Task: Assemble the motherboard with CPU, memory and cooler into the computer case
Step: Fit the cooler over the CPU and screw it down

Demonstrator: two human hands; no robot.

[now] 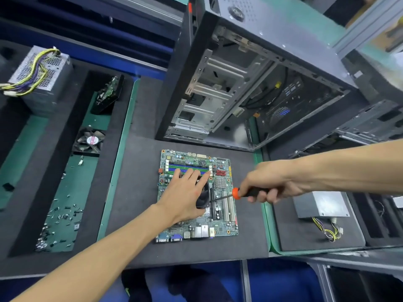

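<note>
The left hand (pixel 185 192) covers most of the cooler (pixel 204 198), hiding any CPU beneath. The screwdriver (pixel 239 194) tip is too thin to place exactly. The scattered screws (pixel 61 216) blur together.

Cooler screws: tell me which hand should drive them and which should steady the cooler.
Right. The right hand already grips the screwdriver, its tip at the cooler edge on the motherboard. The left hand lies flat on the cooler with fingers straight, so it is better placed for steadying.
</note>
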